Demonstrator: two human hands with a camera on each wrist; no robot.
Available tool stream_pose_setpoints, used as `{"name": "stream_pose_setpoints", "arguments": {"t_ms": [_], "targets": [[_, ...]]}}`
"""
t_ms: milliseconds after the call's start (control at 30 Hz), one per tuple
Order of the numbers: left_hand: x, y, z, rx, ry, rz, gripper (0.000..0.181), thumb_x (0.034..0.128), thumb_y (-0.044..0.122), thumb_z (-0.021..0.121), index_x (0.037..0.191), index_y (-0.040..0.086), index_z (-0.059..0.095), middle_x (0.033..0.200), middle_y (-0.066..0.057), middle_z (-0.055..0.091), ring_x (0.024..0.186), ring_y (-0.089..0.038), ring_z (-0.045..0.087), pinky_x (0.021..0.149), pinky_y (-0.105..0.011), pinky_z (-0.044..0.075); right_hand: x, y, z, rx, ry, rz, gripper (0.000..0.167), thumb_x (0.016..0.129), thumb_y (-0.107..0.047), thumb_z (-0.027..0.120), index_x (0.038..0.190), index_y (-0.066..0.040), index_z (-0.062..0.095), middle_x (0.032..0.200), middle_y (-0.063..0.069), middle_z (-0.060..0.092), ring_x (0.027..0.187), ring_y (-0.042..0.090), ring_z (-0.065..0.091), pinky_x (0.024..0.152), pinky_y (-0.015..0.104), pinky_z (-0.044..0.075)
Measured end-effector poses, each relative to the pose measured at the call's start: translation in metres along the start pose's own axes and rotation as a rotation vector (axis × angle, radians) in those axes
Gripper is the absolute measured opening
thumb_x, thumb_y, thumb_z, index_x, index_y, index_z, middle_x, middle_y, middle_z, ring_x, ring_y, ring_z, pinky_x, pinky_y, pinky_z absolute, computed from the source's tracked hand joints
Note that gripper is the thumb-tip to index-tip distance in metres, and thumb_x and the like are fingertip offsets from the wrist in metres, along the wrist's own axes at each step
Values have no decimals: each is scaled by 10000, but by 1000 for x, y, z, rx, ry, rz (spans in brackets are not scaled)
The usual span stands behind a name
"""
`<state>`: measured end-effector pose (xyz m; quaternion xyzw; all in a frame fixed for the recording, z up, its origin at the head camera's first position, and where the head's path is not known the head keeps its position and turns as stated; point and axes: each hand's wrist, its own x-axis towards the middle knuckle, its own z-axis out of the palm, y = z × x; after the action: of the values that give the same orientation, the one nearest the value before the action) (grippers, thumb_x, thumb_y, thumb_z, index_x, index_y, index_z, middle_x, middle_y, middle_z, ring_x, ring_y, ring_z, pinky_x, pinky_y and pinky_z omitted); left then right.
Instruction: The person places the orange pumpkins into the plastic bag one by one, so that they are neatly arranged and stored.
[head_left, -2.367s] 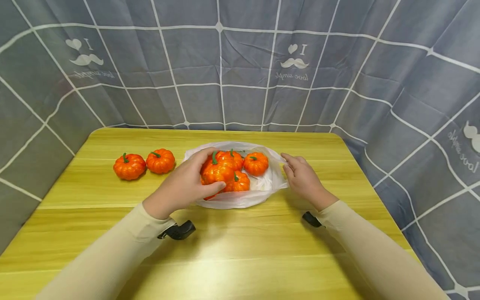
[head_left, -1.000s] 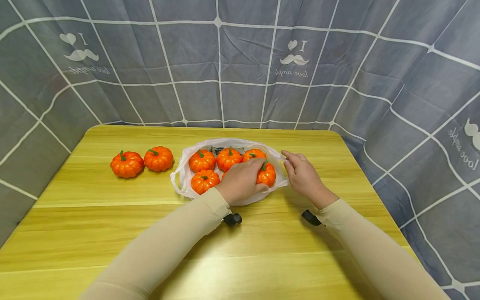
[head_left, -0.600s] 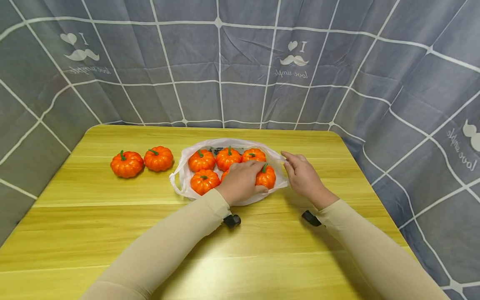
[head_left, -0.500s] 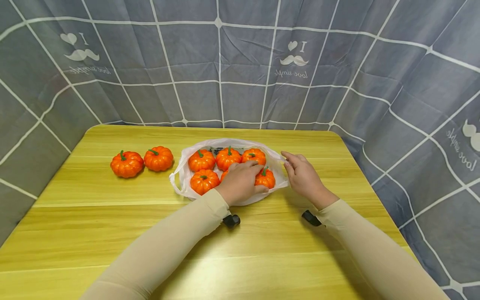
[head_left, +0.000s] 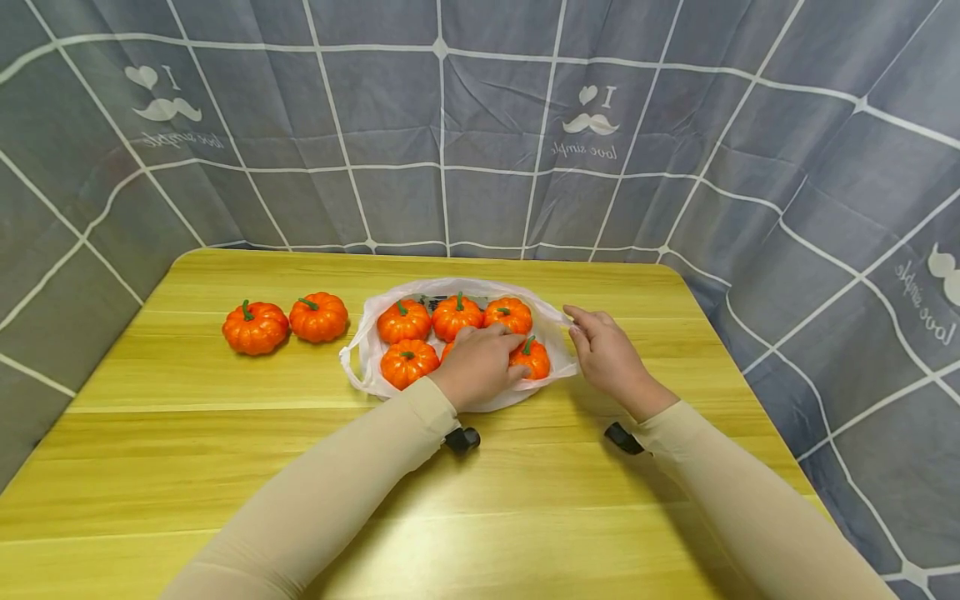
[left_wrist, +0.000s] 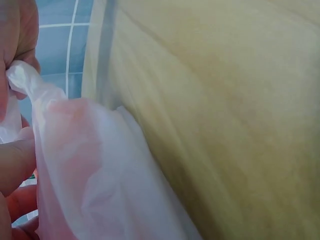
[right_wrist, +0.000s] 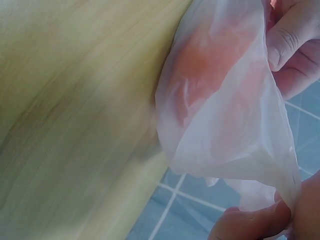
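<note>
A white plastic bag (head_left: 362, 360) lies on the table with its mouth spread wide and several small orange pumpkins inside. My left hand (head_left: 478, 367) reaches into the bag, thumb and fingers parted at the left side of the front right pumpkin (head_left: 536, 362). One pumpkin (head_left: 447, 350) is mostly hidden behind that hand. At the bag's right end, my right hand (head_left: 613, 360) pinches the rim between thumb and fingers. The right wrist view shows orange through the thin plastic (right_wrist: 210, 75), and the left hand's thumb (right_wrist: 287, 45) at the rim.
Two more orange pumpkins, one outer (head_left: 256, 330) and one nearer the bag (head_left: 319, 318), sit on the wooden table (head_left: 465, 517) at the left. A grey checked curtain (head_left: 487, 125) hangs around the table's back and sides. The bag's left handle loop (head_left: 349, 367) lies loose.
The left hand has carried a pumpkin from the bag's left part to its front right. That pumpkin has sunk slightly lower, and the fingers have loosened around it. The right hand has stayed put.
</note>
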<state>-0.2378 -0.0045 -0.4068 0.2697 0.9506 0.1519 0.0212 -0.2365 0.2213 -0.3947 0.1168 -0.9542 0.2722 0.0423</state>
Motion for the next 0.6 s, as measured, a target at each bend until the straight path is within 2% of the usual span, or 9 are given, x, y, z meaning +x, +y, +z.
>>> {"name": "stream_pose_setpoints", "arguments": {"t_ms": [167, 367, 600], "targets": [[1, 0, -3, -23, -14, -15, 619, 1016, 482, 667, 1529, 149, 574, 1513, -79, 615, 1417, -260, 561, 1081, -480, 431, 0, 0, 0, -2, 0, -6, 443, 1117, -144, 468, 1538, -15, 515, 1380, 287, 586, 1110, 393, 628, 944, 537, 551], [1, 0, -2, -9, 0, -9, 586, 1011, 470, 677, 1499, 155, 606, 1461, -74, 651, 1368, -262, 599, 1059, -470, 448, 0, 0, 1, -5, -4, -7, 439, 1117, -147, 470, 1532, -15, 522, 1342, 278, 604, 1051, 370, 617, 905, 514, 548], [0, 1, -3, -9, 10, -16, 570, 1007, 463, 685, 1485, 160, 620, 1442, -65, 663, 1348, -251, 610, 1043, -452, 452, 2, 1, 3, -4, 8, -20, 431, 1108, -127, 481, 1520, -11, 534, 1332, 292, 606, 1058, 388, 625, 922, 538, 546]]}}
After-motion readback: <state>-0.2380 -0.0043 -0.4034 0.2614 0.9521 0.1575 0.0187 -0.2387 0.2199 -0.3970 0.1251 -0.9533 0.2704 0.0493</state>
